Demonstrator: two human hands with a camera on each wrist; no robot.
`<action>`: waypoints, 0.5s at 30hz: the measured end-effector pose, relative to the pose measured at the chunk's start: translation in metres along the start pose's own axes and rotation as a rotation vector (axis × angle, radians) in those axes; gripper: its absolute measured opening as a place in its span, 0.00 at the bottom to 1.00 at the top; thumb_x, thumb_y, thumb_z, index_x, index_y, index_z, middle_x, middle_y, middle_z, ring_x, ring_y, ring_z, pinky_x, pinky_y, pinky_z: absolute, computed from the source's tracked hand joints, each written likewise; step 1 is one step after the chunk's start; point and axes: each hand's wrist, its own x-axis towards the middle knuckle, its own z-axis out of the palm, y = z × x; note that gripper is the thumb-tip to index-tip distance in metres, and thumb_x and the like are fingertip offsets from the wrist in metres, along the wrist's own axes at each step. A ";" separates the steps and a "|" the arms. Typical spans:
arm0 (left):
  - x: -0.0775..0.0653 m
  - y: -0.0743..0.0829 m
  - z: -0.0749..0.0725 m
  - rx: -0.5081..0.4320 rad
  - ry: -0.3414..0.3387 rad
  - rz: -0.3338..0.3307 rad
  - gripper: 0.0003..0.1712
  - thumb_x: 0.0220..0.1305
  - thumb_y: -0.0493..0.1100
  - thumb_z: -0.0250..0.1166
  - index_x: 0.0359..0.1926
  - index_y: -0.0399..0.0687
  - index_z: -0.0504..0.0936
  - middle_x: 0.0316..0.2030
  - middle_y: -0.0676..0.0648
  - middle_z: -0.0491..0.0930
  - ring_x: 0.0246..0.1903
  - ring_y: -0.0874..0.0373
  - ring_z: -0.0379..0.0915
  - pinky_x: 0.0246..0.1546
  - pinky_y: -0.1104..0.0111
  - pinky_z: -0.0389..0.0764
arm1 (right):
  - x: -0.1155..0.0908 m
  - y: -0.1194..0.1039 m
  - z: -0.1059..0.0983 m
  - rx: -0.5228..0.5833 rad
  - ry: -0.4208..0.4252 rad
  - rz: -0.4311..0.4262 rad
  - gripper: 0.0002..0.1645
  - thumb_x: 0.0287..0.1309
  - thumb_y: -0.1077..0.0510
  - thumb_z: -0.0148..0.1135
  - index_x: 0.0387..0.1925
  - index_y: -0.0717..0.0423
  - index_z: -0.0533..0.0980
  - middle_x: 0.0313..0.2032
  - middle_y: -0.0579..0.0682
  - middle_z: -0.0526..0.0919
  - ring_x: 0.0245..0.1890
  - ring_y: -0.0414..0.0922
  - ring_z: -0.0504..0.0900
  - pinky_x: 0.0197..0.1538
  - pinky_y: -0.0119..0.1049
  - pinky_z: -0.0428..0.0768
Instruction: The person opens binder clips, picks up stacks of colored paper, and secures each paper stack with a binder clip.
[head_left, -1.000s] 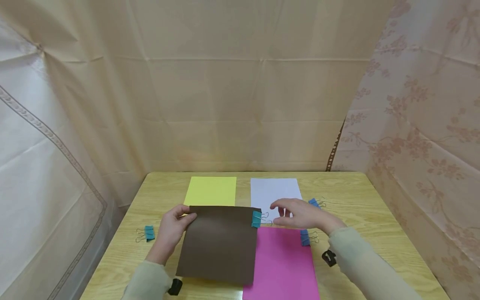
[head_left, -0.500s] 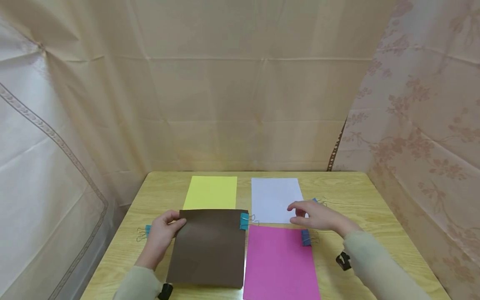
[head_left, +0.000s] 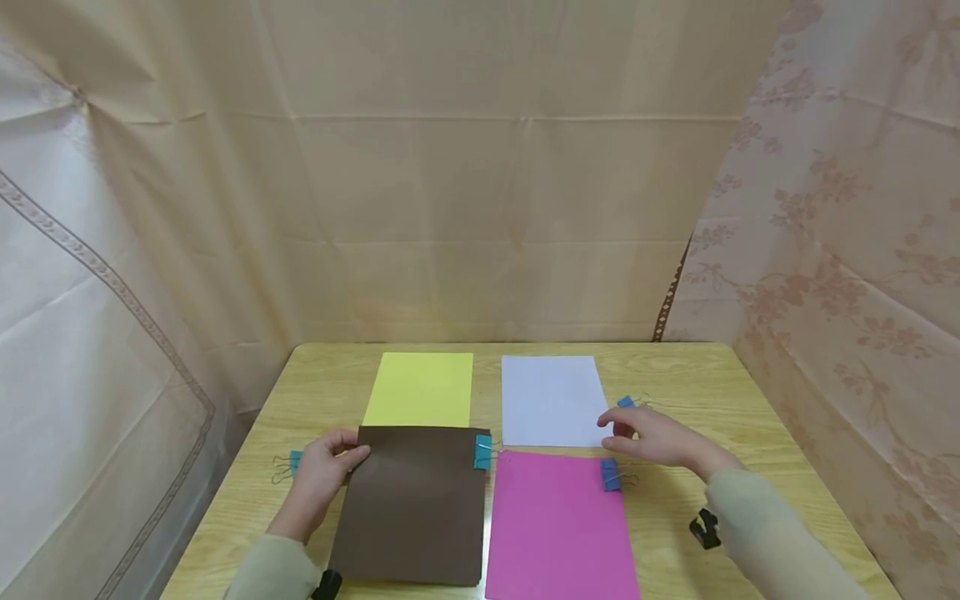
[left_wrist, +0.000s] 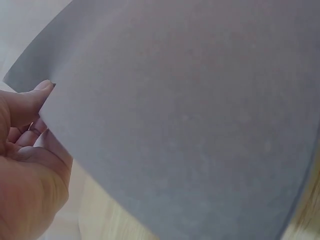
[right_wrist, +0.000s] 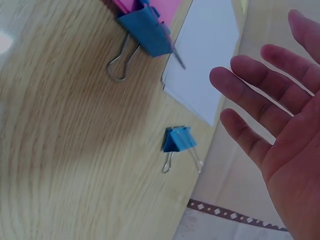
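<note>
My left hand (head_left: 318, 479) pinches the upper left corner of a dark brown paper stack (head_left: 412, 508) between thumb and fingers. At the stack's upper right corner sits a teal binder clip (head_left: 482, 452). In the left wrist view, the brown paper (left_wrist: 190, 120) fills most of the picture, its edge under my thumb. My right hand (head_left: 663, 437) holds nothing and hovers by the right edge of the white paper (head_left: 551, 400). Its fingers are spread and relaxed in the right wrist view. Nearby lies a loose blue binder clip (head_left: 626, 402), partly covered by that hand.
Pink paper (head_left: 558, 525) lies right of the brown stack, with a blue binder clip (head_left: 611, 475) on its upper right corner. Yellow paper (head_left: 420, 387) lies behind the brown stack. Another teal binder clip (head_left: 296, 461) is left of my left hand. Curtains hang around the wooden table.
The brown stack has moved left and toward me in my left hand, uncovering more of the pink paper. My right hand has drawn away to the right from the stack's clip.
</note>
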 end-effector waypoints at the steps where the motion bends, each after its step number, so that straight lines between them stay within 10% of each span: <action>1: 0.000 0.000 0.000 0.001 -0.001 -0.003 0.09 0.70 0.36 0.66 0.47 0.35 0.82 0.43 0.44 0.82 0.35 0.56 0.80 0.34 0.66 0.83 | -0.001 0.001 0.000 -0.001 0.000 0.011 0.25 0.73 0.43 0.58 0.59 0.57 0.76 0.38 0.39 0.80 0.40 0.38 0.77 0.44 0.41 0.78; 15: 0.001 -0.012 0.001 -0.001 -0.026 -0.050 0.12 0.70 0.37 0.66 0.50 0.32 0.80 0.39 0.45 0.84 0.31 0.56 0.81 0.33 0.65 0.83 | -0.012 0.019 0.003 0.014 0.020 0.081 0.25 0.72 0.45 0.59 0.59 0.58 0.76 0.38 0.41 0.79 0.39 0.38 0.75 0.42 0.39 0.77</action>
